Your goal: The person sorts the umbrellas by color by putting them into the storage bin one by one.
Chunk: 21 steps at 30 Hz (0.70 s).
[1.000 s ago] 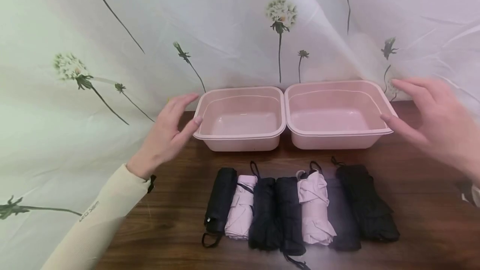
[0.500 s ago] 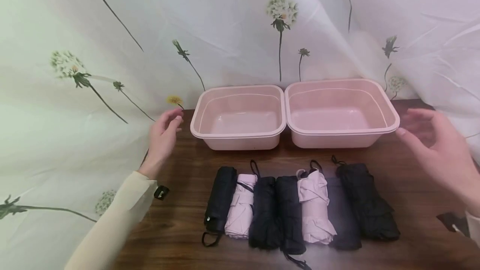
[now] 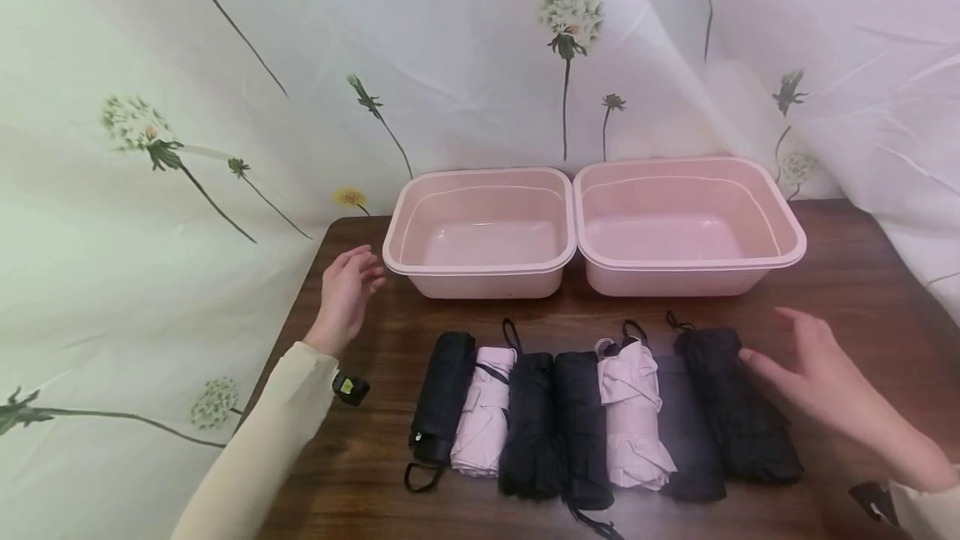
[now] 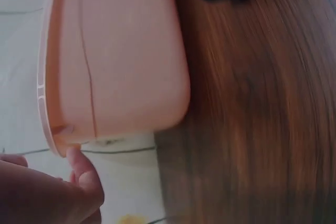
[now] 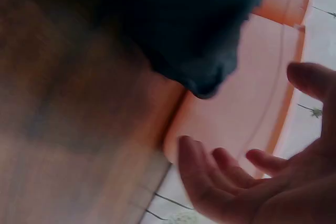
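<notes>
Several folded umbrellas lie side by side on the wooden table in the head view. A black umbrella is at the left end, beside a pale pink umbrella. Dark ones follow, then another pale pink umbrella, a dark navy umbrella and a black umbrella at the right end. My left hand is beside the left pink bin, fingers loosely bent and holding nothing. To the right of the row, my right hand has spread, empty fingers, its thumb overlapping the rightmost umbrella in this view.
Another pink bin stands against the left one, both without contents, behind the umbrellas. A white cloth with dandelion prints hangs behind the table. Black wrist straps show below the hands.
Both hands have moved away from the bins' outer ends. The right one has come down toward the rightmost umbrella; the left has lowered beside the left bin. Bins and umbrellas stay in place.
</notes>
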Tool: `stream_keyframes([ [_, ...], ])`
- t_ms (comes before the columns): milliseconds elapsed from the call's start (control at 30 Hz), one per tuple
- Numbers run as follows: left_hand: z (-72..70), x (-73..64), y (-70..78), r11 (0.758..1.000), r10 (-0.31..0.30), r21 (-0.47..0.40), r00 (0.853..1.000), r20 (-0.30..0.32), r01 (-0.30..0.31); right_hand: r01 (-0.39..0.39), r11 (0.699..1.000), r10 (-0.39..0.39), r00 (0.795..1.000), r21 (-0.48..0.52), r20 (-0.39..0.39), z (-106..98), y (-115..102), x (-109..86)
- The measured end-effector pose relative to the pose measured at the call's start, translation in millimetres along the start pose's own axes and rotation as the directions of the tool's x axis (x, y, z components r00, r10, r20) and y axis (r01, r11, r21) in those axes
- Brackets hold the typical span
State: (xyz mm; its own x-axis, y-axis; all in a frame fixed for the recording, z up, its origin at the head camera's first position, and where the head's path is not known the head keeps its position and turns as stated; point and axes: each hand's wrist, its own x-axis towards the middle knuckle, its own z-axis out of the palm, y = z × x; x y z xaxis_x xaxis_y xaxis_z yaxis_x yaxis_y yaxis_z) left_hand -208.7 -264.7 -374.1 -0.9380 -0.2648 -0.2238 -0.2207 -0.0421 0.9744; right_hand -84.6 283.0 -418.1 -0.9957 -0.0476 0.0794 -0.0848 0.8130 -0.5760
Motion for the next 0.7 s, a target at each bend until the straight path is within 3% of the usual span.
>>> stream_keyframes([
  [67, -1.1, 2.4, -1.3, 0.995, -0.061, -0.078, 0.997, 0.042, 0.064, -0.030, 0.999, 0.032, 0.997, -0.025, 0.064, 7, 4, -3.9],
  [133, -2.0, 3.5, -2.6, 0.990, -0.092, -0.097, 0.993, 0.078, 0.099, -0.056, 0.997, 0.061, 0.991, -0.046, 0.123, 13, 6, -7.7],
  [233, -2.3, 5.5, -4.7, 0.989, -0.101, -0.101, 0.989, 0.107, 0.112, -0.081, 0.994, 0.094, 0.980, -0.077, 0.177, 20, 6, -12.7],
  [467, 0.4, 9.8, -6.0, 0.993, -0.095, -0.065, 0.989, 0.109, 0.103, -0.077, 0.994, 0.091, 0.974, -0.077, 0.207, 28, -1, -20.3],
  [700, 4.5, 10.8, -4.7, 0.989, -0.130, -0.049, 0.984, 0.121, 0.137, -0.086, 0.985, 0.128, 0.948, -0.153, 0.291, 30, -6, -23.6],
])
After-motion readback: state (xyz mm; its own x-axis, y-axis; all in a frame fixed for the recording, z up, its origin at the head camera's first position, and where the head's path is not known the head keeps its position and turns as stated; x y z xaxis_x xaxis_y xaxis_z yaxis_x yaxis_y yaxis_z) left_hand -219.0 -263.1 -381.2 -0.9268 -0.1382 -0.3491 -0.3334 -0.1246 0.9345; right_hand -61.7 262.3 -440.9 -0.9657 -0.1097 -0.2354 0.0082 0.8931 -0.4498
